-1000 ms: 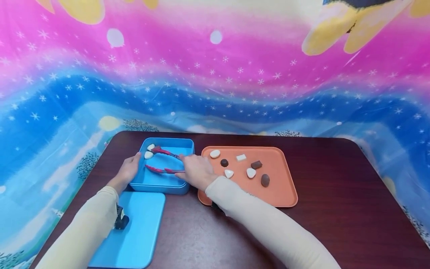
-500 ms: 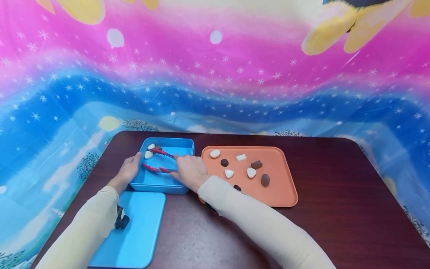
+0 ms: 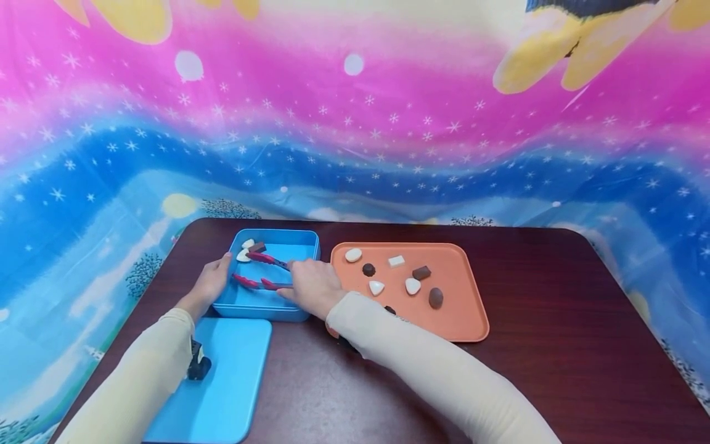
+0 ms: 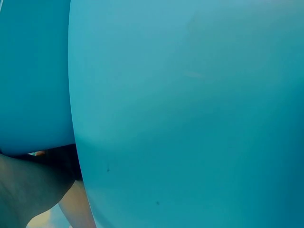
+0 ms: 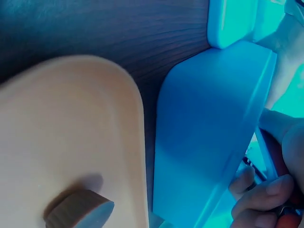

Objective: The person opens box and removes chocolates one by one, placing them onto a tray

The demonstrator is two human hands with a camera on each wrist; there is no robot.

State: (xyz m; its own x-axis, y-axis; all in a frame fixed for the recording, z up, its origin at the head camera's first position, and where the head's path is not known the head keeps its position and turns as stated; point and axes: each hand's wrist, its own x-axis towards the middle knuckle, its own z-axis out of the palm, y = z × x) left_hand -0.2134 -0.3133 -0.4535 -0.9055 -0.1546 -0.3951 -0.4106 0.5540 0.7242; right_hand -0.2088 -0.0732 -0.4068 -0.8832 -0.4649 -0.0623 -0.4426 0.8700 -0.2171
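Observation:
My right hand (image 3: 316, 287) grips red-tipped tongs (image 3: 269, 259), their two arms spread apart inside the blue box (image 3: 261, 312). Near the upper tong tip lies a brown chocolate-like piece (image 3: 257, 247). Beside it, in the box's far left corner, sit two white pieces (image 3: 243, 254). My left hand (image 3: 211, 280) rests against the box's left side, its fingertips at the rim; part of it is hidden. In the right wrist view, curled fingers (image 5: 263, 202) wrap the tong handles.
Right of the box lies an orange tray (image 3: 460, 324) with several white and brown pieces, including an oval brown one (image 3: 436, 298). A blue lid (image 3: 233, 382) lies in front of the box, under my left forearm. A printed cloth (image 3: 355, 135) hangs behind the table.
The tongs have shifted slightly left, then their upper tip has come nearer, away from the brown piece, which now lies free by the white ones. My left hand stays at the box.

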